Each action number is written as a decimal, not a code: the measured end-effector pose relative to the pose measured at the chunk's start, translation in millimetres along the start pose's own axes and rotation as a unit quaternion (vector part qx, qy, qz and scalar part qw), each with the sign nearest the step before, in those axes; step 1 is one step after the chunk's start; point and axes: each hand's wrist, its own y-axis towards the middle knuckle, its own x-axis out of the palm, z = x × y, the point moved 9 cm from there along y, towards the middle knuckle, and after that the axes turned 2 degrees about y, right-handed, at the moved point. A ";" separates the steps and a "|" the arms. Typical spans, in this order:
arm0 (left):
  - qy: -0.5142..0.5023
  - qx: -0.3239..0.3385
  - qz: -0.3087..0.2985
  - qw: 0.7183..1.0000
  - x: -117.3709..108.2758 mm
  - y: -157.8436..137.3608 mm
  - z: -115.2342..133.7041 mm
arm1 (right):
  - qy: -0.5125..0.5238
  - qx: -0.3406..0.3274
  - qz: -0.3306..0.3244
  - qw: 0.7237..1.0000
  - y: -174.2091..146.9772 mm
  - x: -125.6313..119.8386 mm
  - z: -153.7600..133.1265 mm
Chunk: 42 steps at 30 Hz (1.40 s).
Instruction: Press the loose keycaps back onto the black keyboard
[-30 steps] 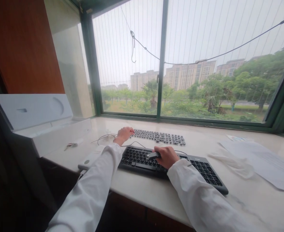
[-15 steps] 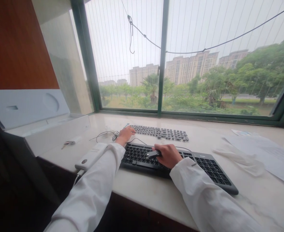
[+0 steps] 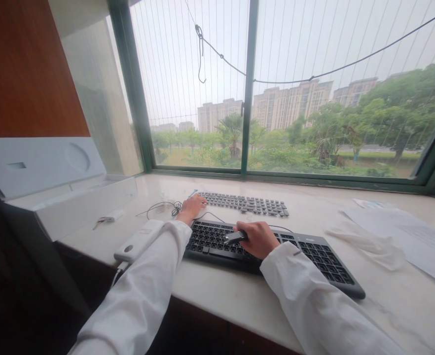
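A black keyboard base (image 3: 313, 251) with its keycaps off lies on the pale stone ledge. Behind it, loose dark keycaps (image 3: 250, 202) are laid out in rows like a keyboard. My left hand (image 3: 191, 208) reaches to the left end of these rows, fingers bent together at the keycaps; whether one is pinched there is too small to see. My right hand (image 3: 259, 237) is closed round a small dark tool with a shiny metal end (image 3: 235, 237). It holds the tool over the middle of the keyboard base, its tip pointing left.
Left of the keyboard are a white power bank-like block (image 3: 130, 250) with a cable, keys (image 3: 104, 220), a thin black cord (image 3: 162, 204) and an open white box (image 3: 84, 202). To the right lie a crumpled tissue (image 3: 373, 246) and paper sheets (image 3: 413, 236). A window (image 3: 244, 123) stands behind.
My left hand has shifted very slightly at the left end of the keycap rows. My right hand and its tool stay practically in place.
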 end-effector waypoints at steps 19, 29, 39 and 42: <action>0.019 0.003 0.022 1.000 -22.0 -5.7 9.3 | -0.001 -0.005 0.013 1.000 -0.9 0.3 0.6; -0.014 0.012 0.123 0.992 -126.3 -45.0 38.6 | -0.035 -0.002 0.019 0.999 2.6 -0.4 4.1; -0.154 0.099 0.027 0.983 -120.2 -178.2 85.5 | -0.043 0.016 0.030 0.998 -2.4 -6.5 10.2; -0.150 0.093 -0.008 0.984 -99.7 -196.8 76.4 | -0.044 0.015 0.037 0.998 -3.0 -7.5 9.7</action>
